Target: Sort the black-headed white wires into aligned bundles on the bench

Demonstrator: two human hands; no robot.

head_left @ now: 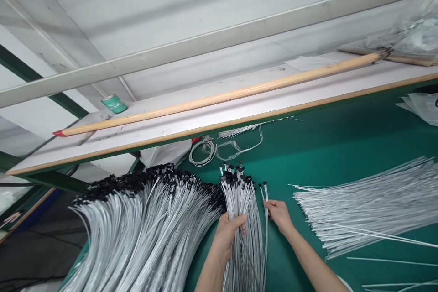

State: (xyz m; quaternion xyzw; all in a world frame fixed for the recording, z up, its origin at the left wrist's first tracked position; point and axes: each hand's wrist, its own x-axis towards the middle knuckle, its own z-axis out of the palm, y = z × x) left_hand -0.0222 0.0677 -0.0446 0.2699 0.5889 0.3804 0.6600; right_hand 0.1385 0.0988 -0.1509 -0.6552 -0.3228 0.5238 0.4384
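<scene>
While the left hand (226, 242) closes firmly around a thick bundle of thin white wires (241, 205) with small black tips, the right hand (278, 216) is almost closed, and it seems to pinch two or three separate wires (264, 196) just beside the bundle, though this small contact is not fully clear. The bundle hangs over the green surface (325, 146), with its black tips pointing away from the person. At the left lies a large heap of black-tipped wires (143, 232), and at the right lies a wide spread of white wires (362, 205), where I can see no black tips. In my judgement, the handling goes best when the tips stay level and the wires stay straight, because crossed wires can tangle easily. Farther away lies a coil of white cable (201, 153). Above it, a white board with a wooden edge (239, 107) carries a long wooden stick (219, 96) and a green roll (114, 103). The roll's label is not readable, and I can read no other writing.
</scene>
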